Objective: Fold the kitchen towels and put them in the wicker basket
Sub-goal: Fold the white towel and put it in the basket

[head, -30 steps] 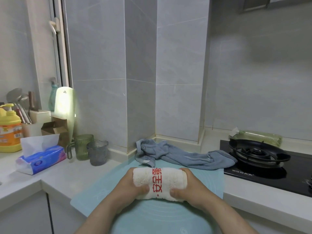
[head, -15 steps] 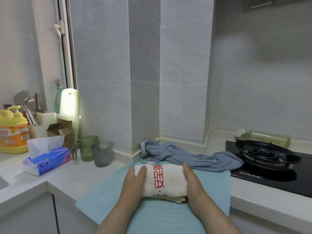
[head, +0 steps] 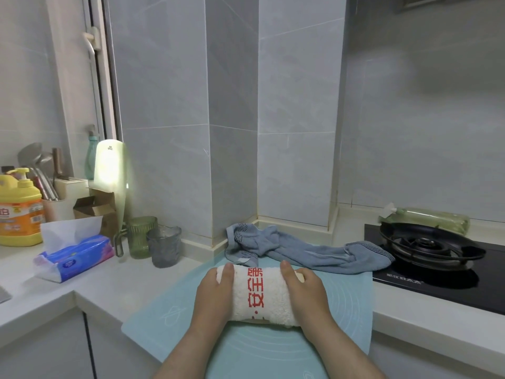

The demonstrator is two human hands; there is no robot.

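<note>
Hands low in the frame's centre: left hand (head: 216,292) and right hand (head: 307,292) lie flat, fingers together, pressing each end of a folded white towel (head: 261,295) onto a blue mat (head: 169,321).

— Where are the hands?

— Both reach forward from bare forearms, side by side, palms down. The left hand (head: 216,294) lies flat with fingers together, pointing away from the body.

— And the other?

— The right hand (head: 306,292) mirrors it, fingers stretched out and close together, its thumb tucked out of sight. Neither one is curled into a grip; they press down flat, a gap between them, wrists level and angled slightly inward.
</note>
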